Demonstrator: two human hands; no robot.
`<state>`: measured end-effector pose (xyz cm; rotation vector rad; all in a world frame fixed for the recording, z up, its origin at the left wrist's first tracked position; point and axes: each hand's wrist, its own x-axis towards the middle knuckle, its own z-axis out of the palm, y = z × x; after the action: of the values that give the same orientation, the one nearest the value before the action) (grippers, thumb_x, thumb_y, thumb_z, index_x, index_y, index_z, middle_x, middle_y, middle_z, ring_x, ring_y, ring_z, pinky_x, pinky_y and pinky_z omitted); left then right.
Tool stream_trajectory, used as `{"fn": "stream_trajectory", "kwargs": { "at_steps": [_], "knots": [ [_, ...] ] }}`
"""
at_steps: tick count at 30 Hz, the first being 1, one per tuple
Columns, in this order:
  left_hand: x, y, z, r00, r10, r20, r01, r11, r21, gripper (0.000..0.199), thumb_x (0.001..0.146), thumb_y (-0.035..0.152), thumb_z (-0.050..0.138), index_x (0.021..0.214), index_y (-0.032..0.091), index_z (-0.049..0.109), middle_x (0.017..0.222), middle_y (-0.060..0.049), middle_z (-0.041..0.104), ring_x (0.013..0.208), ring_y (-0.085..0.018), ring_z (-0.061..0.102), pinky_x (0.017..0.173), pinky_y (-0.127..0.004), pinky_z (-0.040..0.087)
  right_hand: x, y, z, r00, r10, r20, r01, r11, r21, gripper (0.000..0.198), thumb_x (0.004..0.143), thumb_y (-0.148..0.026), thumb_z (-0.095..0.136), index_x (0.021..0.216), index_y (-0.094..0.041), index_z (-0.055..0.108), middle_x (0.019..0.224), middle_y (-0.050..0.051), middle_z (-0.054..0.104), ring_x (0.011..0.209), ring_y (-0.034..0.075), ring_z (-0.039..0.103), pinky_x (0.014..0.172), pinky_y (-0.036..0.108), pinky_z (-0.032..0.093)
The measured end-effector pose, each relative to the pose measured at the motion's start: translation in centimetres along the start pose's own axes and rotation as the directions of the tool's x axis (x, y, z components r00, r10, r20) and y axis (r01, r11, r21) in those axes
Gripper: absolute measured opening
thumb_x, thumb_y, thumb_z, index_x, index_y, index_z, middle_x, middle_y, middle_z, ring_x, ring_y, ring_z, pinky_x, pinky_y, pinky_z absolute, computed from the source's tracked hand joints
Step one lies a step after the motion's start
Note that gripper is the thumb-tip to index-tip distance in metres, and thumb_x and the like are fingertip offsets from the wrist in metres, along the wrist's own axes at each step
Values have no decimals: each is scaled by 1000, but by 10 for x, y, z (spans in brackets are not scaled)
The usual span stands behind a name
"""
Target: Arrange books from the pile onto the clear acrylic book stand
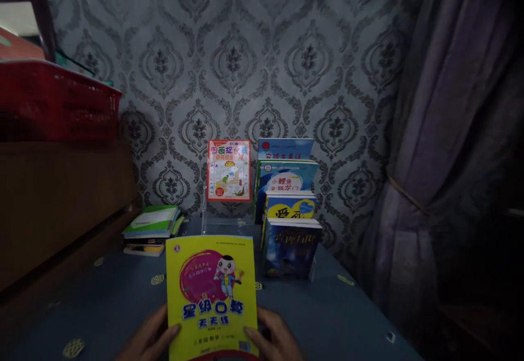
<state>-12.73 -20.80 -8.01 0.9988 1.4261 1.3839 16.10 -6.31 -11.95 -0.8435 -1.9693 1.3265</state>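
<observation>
A yellow workbook [210,306] with a cartoon child and a magenta oval on its cover is held upright between both hands, its front toward me. My left hand [149,335] grips its lower left edge, thumb on the cover and fingers behind. On the lower right edge, my right hand [276,336] holds it the same way. Beyond it stands a clear stand [223,222] with a red-bordered picture book [229,170] on its upper level. To the right rise stepped rows of books, a dark blue book [291,249] in front.
A stack of books [151,227] lies at the left on the dark blue patterned cloth [327,317]. A red basket [61,99] sits on a brown cabinet [61,203] at far left. Wallpaper [233,55] is behind; a purple curtain [421,186] hangs at right.
</observation>
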Motion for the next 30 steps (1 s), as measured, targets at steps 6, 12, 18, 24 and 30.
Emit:
{"fn": "stream_trajectory", "kwargs": {
  "at_steps": [6, 12, 18, 24, 30],
  "knots": [
    [6, 17, 6, 992, 124, 30, -128, 976, 178, 62, 67, 63, 78, 114, 23, 74, 102, -11, 77, 92, -33, 71, 70, -34, 62, 9, -34, 4, 993, -90, 72, 86, 995, 53, 74, 83, -75, 56, 130, -19, 66, 129, 18, 68, 120, 38, 62, 101, 53, 51],
    [11, 33, 13, 988, 116, 103, -130, 981, 143, 76, 70, 71, 73, 125, 19, 66, 100, -14, 75, 74, -29, 71, 43, -28, 55, 17, -55, 2, 980, -133, 148, 104, 977, 187, 61, 86, -69, 58, 120, -19, 68, 112, 15, 74, 96, 31, 72, 78, 44, 60],
    [22, 64, 14, 990, 104, 95, -113, 989, 94, 66, 68, 64, 79, 115, 19, 69, 99, -12, 76, 81, -30, 72, 46, -27, 57, 36, -73, -11, 972, -123, 200, 87, 980, 180, 57, 86, -67, 60, 113, -17, 68, 102, 12, 75, 80, 25, 73, 58, 32, 58],
    [39, 107, 10, 990, 83, 112, -92, 993, 73, 60, 65, 55, 85, 111, 19, 72, 104, -12, 76, 87, -33, 73, 48, -27, 59, 63, -116, -43, 944, -63, 323, 19, 990, 136, 55, 77, -61, 71, 108, -16, 70, 102, 10, 77, 81, 25, 74, 64, 36, 61],
    [43, 104, 7, 987, 30, 155, -39, 998, 51, 61, 63, 52, 87, 110, 17, 71, 103, -13, 77, 95, -35, 73, 53, -30, 62, 69, -124, -52, 922, -35, 387, 11, 998, 62, 48, 76, -56, 72, 102, -16, 72, 100, 8, 78, 93, 28, 75, 69, 38, 62]
  ]
}}
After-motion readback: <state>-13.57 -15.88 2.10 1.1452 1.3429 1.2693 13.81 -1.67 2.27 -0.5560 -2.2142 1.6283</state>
